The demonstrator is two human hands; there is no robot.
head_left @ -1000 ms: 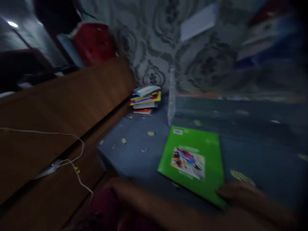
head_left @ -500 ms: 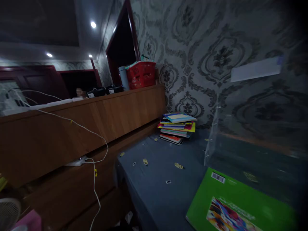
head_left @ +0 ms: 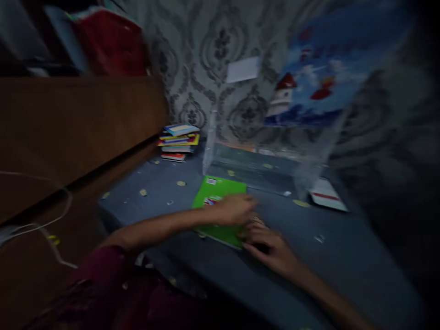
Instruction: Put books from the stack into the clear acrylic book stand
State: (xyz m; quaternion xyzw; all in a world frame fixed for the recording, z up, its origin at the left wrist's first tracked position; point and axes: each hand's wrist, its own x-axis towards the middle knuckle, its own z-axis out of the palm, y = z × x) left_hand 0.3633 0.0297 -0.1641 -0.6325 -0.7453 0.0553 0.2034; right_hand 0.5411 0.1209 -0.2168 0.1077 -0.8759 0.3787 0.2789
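A green book [head_left: 227,185] with a white label and a coloured picture lies on the blue patterned cloth in front of me. My left hand [head_left: 237,209] reaches across its cover, fingers bent and close together towards the right edge; blur hides what is in them. Close by, my right hand [head_left: 270,245] is closed at the book's lower right edge, thumb below and curled fingers above. The two hands nearly meet there. Behind the book stands a transparent plastic holder [head_left: 210,146].
A stack of books [head_left: 178,142] sits at the back left of the table [head_left: 158,201]. A white item with a red stripe [head_left: 328,196] lies right of the holder. Left are a wooden cabinet [head_left: 79,119], a red basket [head_left: 110,43] and a white cable [head_left: 67,211]. A blue poster [head_left: 316,82] hangs behind.
My view has swung right and down, bringing the poster and the whole green book into sight. Both of my hands and forearms have come into view at the book.
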